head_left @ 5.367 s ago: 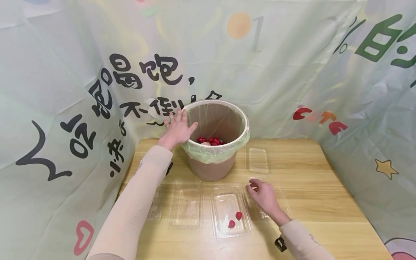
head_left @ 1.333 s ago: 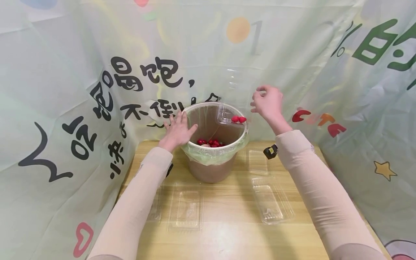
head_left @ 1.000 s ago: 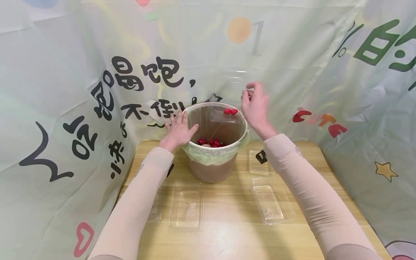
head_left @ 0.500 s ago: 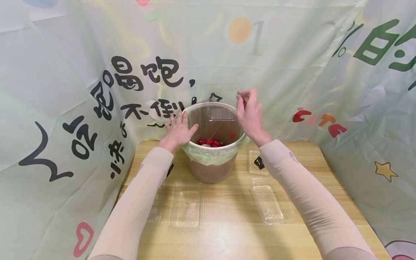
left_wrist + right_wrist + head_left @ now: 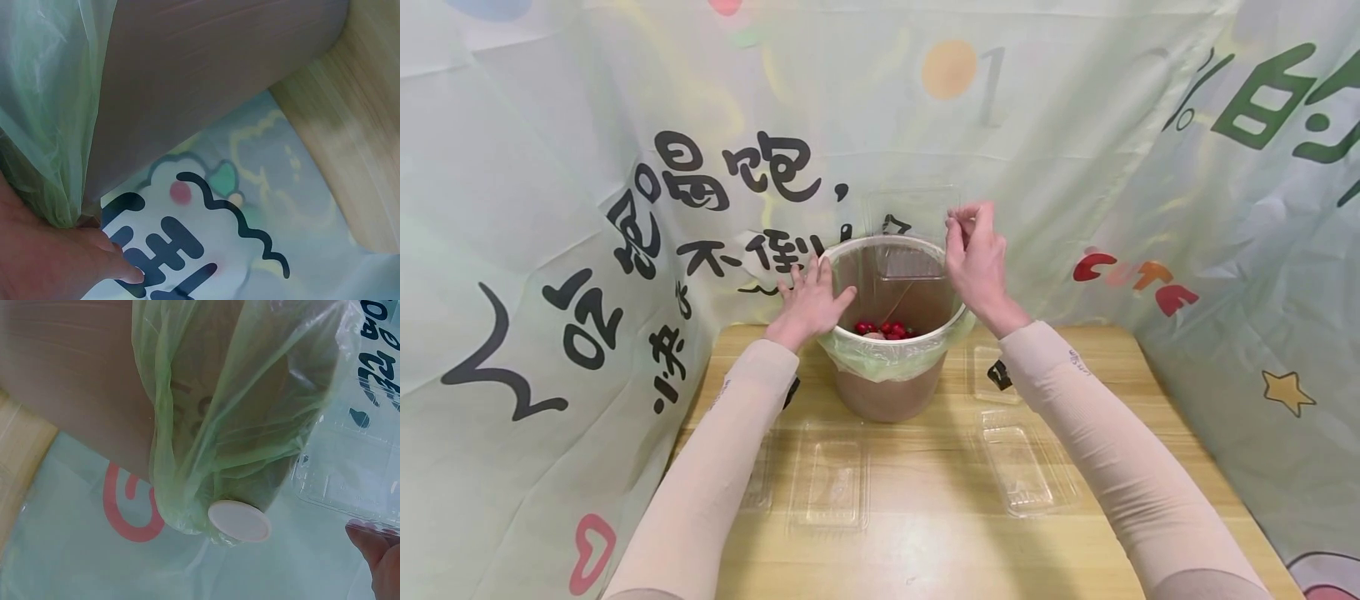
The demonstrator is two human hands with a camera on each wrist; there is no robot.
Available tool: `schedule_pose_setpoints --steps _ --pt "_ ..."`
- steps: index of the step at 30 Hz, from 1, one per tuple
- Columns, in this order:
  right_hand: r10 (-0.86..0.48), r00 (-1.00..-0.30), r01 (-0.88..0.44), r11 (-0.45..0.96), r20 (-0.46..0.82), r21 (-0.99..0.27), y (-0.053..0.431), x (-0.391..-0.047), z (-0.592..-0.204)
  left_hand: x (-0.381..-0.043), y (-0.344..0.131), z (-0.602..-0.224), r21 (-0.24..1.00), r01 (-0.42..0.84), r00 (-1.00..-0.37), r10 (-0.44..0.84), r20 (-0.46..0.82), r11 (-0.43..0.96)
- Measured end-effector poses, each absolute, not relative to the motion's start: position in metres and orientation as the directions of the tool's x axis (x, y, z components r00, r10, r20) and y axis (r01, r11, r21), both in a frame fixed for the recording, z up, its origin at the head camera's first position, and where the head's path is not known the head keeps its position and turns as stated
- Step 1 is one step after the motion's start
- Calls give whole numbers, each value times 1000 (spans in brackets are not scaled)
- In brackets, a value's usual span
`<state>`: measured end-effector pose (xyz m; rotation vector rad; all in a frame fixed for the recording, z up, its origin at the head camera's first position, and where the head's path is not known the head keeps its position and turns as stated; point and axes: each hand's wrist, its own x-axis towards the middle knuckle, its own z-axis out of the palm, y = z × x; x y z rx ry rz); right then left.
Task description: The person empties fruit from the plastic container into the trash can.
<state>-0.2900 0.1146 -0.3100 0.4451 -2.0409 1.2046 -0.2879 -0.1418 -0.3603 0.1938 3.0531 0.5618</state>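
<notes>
My left hand point(image 5: 811, 302) rests on the left rim of a brown bin point(image 5: 887, 398) with its fingers spread. In the left wrist view the hand point(image 5: 69, 262) is beside the green liner bag point(image 5: 56, 94). My right hand point(image 5: 979, 267) pinches the edge of a clear plastic box point(image 5: 913, 268), tilted over the bin's far right side. No fruit shows in this box; part of it point(image 5: 350, 462) appears in the right wrist view. Several small red fruits point(image 5: 891, 327), strawberry-like, lie at the bottom of the bin.
The bin stands at the back of a wooden table point(image 5: 917, 533). Other clear plastic boxes lie front left point(image 5: 831, 483) and front right point(image 5: 1022, 467); a clear piece point(image 5: 992, 375) lies right of the bin. Printed cloth point(image 5: 1037, 167) surrounds the table.
My right hand has lifted the box with two red fruits from the table and tilted it over the bin. The fruits have dropped out into it. My left hand stays on the rim.
</notes>
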Motion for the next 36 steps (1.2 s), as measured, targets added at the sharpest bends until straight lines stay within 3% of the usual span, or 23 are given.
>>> schedule_pose_setpoints --steps 18,36 --pt "207 -712 -475 562 671 -677 155 -280 -287 -288 -141 -360 352 132 -991 136 12 927" --pt "290 -860 -239 496 419 -835 215 -255 -301 -289 -143 -361 352 122 -991 132 -6 928"
